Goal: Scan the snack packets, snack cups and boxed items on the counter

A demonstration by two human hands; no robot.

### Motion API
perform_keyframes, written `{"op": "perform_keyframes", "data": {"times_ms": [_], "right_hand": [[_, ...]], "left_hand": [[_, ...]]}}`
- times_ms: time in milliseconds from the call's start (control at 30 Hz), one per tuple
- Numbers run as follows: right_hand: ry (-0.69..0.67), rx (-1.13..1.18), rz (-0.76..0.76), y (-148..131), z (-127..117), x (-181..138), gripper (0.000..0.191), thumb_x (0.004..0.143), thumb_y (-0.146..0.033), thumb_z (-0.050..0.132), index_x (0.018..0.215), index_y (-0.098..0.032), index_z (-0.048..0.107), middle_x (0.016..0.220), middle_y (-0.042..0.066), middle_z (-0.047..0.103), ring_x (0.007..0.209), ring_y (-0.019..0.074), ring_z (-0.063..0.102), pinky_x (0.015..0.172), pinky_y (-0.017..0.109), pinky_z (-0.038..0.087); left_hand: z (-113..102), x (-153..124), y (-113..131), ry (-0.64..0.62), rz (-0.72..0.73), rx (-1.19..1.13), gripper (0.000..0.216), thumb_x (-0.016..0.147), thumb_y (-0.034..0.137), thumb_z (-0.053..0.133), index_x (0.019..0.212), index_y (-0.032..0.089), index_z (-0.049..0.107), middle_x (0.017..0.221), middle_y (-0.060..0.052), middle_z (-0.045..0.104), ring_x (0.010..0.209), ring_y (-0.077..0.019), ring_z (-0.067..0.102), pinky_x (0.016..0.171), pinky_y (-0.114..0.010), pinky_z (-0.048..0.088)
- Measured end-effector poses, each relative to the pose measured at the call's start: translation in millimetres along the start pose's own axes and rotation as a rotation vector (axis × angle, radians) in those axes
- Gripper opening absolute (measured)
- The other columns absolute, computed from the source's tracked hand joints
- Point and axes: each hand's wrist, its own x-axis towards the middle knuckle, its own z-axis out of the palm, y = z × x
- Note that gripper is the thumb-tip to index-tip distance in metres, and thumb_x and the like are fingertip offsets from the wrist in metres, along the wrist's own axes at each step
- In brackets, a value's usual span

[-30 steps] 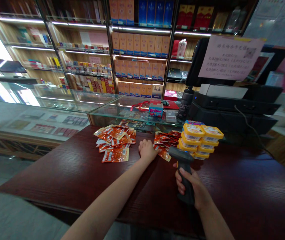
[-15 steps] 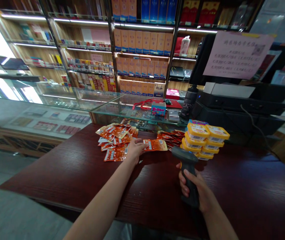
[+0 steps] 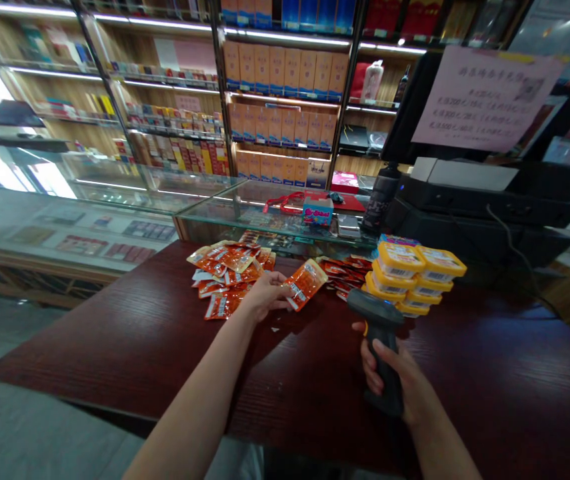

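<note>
One orange packet (image 3: 305,283) tilts up from the left hand's (image 3: 265,297) grip.

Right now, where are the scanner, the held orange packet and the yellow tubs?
barcode scanner (image 3: 372,308): head view, its head.
orange snack packet (image 3: 306,283): head view, its middle.
yellow-lidded tubs (image 3: 401,255): head view, top lid.

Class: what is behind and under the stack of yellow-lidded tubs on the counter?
Behind the stack of tubs stands a black till machine; a blue packet peeks over its top. Under it is the wooden counter. The scanner in the right hand hides its lower left.
</note>
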Motion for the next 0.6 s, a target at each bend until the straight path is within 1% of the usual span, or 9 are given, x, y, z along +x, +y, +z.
{"op": "perform_keyframes", "data": {"times_ms": [67,133,200,267,367,467,600], "right_hand": [[0.000,-0.010,-0.008,0,0,-1,0.057,0.080,-0.035,0.069,0.131,-0.025,0.047,0.062,-0.006,0.051,0.040,0.0048,0.040,0.035,0.016,0.035],[0.002,-0.017,-0.017,1,-1,-1,0.056,0.080,-0.034,0.069,0.130,-0.025,0.046,0.063,-0.006,0.050,0.040,0.0046,0.040,0.035,0.016,0.036],[-0.001,-0.018,-0.026,1,-1,-2,0.053,0.081,-0.034,0.068,0.129,-0.024,0.046,0.063,-0.006,0.050,0.040,0.0044,0.040,0.036,0.016,0.035],[-0.007,-0.015,-0.030,2,-2,-2,0.049,0.082,-0.033,0.066,0.126,-0.024,0.048,0.063,-0.006,0.050,0.040,0.0043,0.040,0.036,0.016,0.036],[-0.021,-0.016,-0.047,2,-2,-1,0.035,0.083,-0.034,0.066,0.114,-0.023,0.053,0.063,-0.006,0.049,0.040,0.0039,0.040,0.036,0.015,0.036],[-0.031,-0.005,-0.073,2,-3,0,0.024,0.083,-0.034,0.065,0.102,-0.022,0.056,0.063,-0.007,0.049,0.040,0.0033,0.040,0.036,0.015,0.036],[-0.043,0.008,-0.083,2,-5,1,0.020,0.085,-0.033,0.063,0.100,-0.023,0.055,0.062,-0.007,0.049,0.040,0.0031,0.040,0.036,0.015,0.036]], "left_hand": [[3,2,-5,0.031,0.110,-0.028,0.033,0.054,0.012,0.076,0.071,0.016,0.048,0.065,0.002,0.063,0.057,-0.0127,0.063,0.052,-0.023,0.053],[9,7,-16,0.079,0.222,-0.015,0.030,0.054,0.015,0.075,0.070,0.016,0.049,0.063,0.004,0.060,0.056,-0.0107,0.061,0.053,-0.022,0.051],[16,13,-28,0.134,0.321,0.041,0.028,0.054,0.015,0.074,0.069,0.016,0.050,0.062,0.005,0.057,0.054,-0.0094,0.058,0.051,-0.020,0.048],[23,18,-39,0.178,0.391,0.113,0.026,0.055,0.015,0.072,0.070,0.017,0.051,0.064,0.005,0.057,0.053,-0.0089,0.056,0.050,-0.018,0.044],[29,22,-49,0.216,0.431,0.181,0.022,0.056,0.015,0.068,0.071,0.017,0.052,0.070,0.004,0.058,0.055,-0.0094,0.056,0.050,-0.019,0.042],[29,23,-53,0.244,0.438,0.219,0.021,0.059,0.018,0.067,0.073,0.017,0.051,0.072,0.003,0.058,0.057,-0.0101,0.056,0.052,-0.020,0.041],[25,26,-54,0.327,0.464,0.369,0.021,0.058,0.019,0.068,0.072,0.017,0.053,0.072,0.003,0.058,0.064,-0.0114,0.056,0.058,-0.021,0.042]]}}
